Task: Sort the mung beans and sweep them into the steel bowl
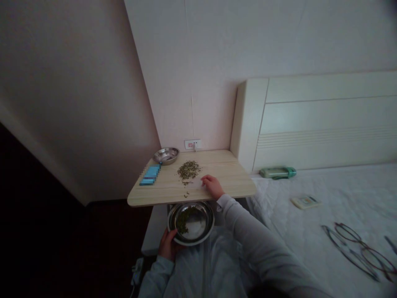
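Observation:
My left hand (168, 245) grips the left rim of a round steel bowl (208, 231), thumb over the edge. Small greenish-brown bits (183, 223), like dried seeds or leaves, lie along the bowl's left inside. The bowl is just under the front edge of the small wooden table (226, 165). On the tabletop lies a loose pile of similar bits (189, 169), with a few strays towards the front edge. My right hand (213, 186) is over the table, right of the pile, its fingers curled together. A faint whitish patch shows by its fingertips; what they hold is unclear.
A second steel bowl (166, 156) stands at the table's back left, behind a blurred blue item (150, 174). A wall socket (192, 144) is behind the table. On the bed at right lie a green case (277, 172), a pale flat object (305, 202) and glasses (361, 244).

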Tool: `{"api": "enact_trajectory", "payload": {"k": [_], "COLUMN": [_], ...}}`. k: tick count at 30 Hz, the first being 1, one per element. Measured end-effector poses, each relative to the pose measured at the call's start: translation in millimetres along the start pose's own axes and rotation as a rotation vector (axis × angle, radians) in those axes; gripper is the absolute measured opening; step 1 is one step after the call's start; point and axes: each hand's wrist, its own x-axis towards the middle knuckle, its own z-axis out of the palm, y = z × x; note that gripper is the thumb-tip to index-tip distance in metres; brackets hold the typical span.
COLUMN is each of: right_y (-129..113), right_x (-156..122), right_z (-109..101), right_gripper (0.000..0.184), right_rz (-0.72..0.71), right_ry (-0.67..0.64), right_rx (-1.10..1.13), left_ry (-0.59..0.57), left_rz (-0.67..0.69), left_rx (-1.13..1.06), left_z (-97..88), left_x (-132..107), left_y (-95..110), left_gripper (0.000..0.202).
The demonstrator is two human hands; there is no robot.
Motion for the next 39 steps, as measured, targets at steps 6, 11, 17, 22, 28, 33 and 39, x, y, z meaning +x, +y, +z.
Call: {"api": "enact_trajectory", "payload": {"k": [6,11,17,22,28,33,39], "right_y": [-2,-1,3,1,0,0,-4], "right_x": [-4,-6,-6,-8,-8,-9,-11], "right_z": [19,19,19,18,17,17,16], "right_gripper": [0.015,0.016,0.016,0.017,0.017,0.017,0.018], "right_rz": [-0.002,-0.002,-0.046,-0.066,-0.049,-0.065,-0.058], "right_ry": [-0.056,-0.052,-0.060,-0.094,-0.097,-0.094,-0.097], "right_rx": [-0.058,-0.074,-0.165,-0.179,-0.194,-0.175,-0.162], "left_ry": [0.015,0.005,0.005,0.024,0.029,0.026,0.021], "left_rz": [0.002,-0.011,0.003,0.023,0.074,0.064,0.043], "left_rx": [-0.032,-0.060,-0.034,-0.034,-0.064,-0.096,-0.125], "left_z": [2.8,3.9,3.7,3.1,1.4,3.1,1.7], "left_x": [-5,-7,-7,-6,-5,-8,-6], "left_y": [3,4,4,3,2,3,3], "left_gripper": [0.030,0.033,0.033,0.029,0.011,0.020,0.027]}}
